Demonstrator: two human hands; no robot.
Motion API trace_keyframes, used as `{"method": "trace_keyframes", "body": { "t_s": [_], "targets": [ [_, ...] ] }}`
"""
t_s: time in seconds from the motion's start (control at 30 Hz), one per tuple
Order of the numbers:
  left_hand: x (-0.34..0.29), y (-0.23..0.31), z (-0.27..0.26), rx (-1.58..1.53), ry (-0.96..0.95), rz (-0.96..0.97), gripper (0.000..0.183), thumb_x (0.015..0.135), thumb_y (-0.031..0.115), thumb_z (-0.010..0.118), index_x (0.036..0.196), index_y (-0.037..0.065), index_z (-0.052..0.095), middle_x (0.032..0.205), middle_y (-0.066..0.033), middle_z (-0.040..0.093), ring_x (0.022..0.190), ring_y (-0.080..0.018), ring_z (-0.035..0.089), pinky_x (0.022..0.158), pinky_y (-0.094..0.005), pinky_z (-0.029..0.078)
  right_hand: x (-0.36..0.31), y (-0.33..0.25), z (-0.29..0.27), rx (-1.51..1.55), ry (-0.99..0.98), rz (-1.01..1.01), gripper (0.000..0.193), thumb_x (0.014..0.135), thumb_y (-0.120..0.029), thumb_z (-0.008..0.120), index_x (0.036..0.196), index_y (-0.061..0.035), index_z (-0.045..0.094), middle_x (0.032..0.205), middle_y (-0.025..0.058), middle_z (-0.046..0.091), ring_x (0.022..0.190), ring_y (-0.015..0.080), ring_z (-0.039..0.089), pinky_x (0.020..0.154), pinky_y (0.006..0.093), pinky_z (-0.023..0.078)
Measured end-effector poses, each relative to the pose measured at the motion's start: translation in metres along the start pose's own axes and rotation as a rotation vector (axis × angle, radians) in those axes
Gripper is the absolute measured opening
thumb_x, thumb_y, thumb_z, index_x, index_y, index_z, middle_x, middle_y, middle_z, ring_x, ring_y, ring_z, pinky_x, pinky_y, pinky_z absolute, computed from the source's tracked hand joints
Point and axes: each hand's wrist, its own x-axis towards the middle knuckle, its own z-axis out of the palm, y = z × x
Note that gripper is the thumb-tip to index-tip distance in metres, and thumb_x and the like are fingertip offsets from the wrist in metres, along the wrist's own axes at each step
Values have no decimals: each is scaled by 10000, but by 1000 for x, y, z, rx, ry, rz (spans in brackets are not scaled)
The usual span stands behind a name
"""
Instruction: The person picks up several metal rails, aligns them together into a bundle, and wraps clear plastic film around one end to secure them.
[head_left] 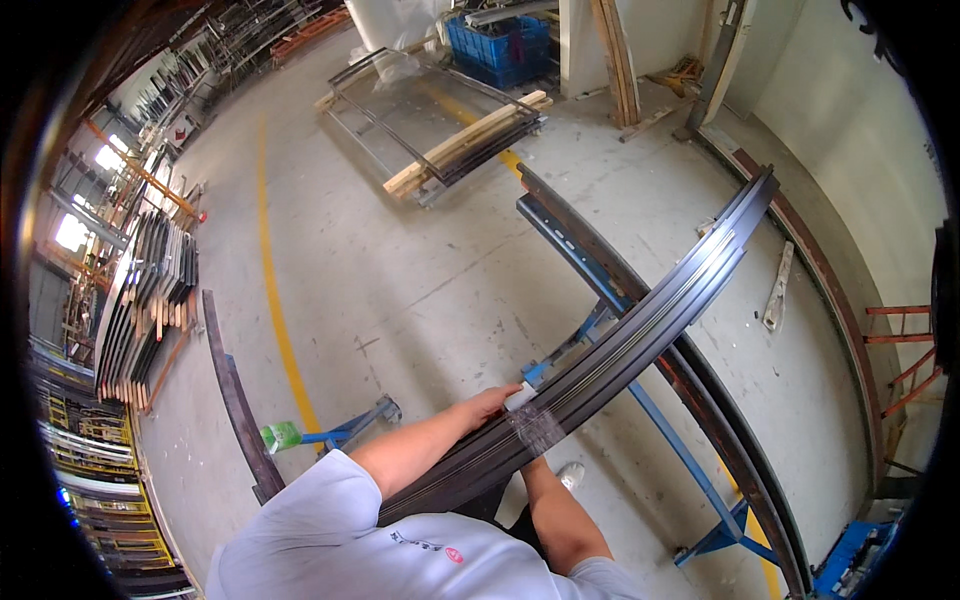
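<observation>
A bundle of long dark metal profiles (640,330) runs slantwise from beside my body to the far right. Clear plastic wrap (538,430) goes round it near my hands. At the bundle's far side, my left hand (490,402) is closed around a small whitish piece (520,397), possibly the end of a wrap roll; its exact kind is unclear. My right hand (537,466) reaches to the near edge, just below the wrap. Its fingers are hidden under the profiles.
A blue stand with a dark rail (590,250) carries the bundle. Another blue support (345,432) with a green-and-white packet (281,436) stands left. Farther off lie a metal frame with wooden battens (465,142) and a blue crate (498,48). Racked profiles (150,290) line the left side.
</observation>
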Motion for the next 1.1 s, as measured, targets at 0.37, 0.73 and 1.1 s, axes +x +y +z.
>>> {"method": "trace_keyframes", "body": {
  "t_s": [0.37,0.73,1.1],
  "targets": [
    [-40,40,-6,83,-7,595,298,850,55,679,1120,-66,641,981,-87,663,880,-165,619,757,-291,508,-115,-139,-47,-643,855,-95,555,829,-107,729,1293,46,465,1226,245,540,1153,396,528,1011,452,417],
    [-71,48,38,-123,-212,638,110,867,30,618,920,-61,651,837,-68,622,745,-149,575,652,-291,466,-63,-244,-7,-974,449,-340,820,593,-198,882,1299,-22,502,1148,144,575,1044,356,539,950,486,400],
    [73,-2,-31,476,-62,145,369,982,304,440,1048,15,660,901,-63,642,817,-190,596,773,-358,499,-102,-94,-46,-822,568,-266,725,619,-133,846,1251,-14,511,1101,204,577,1042,431,535,901,487,434]
  ]
}}
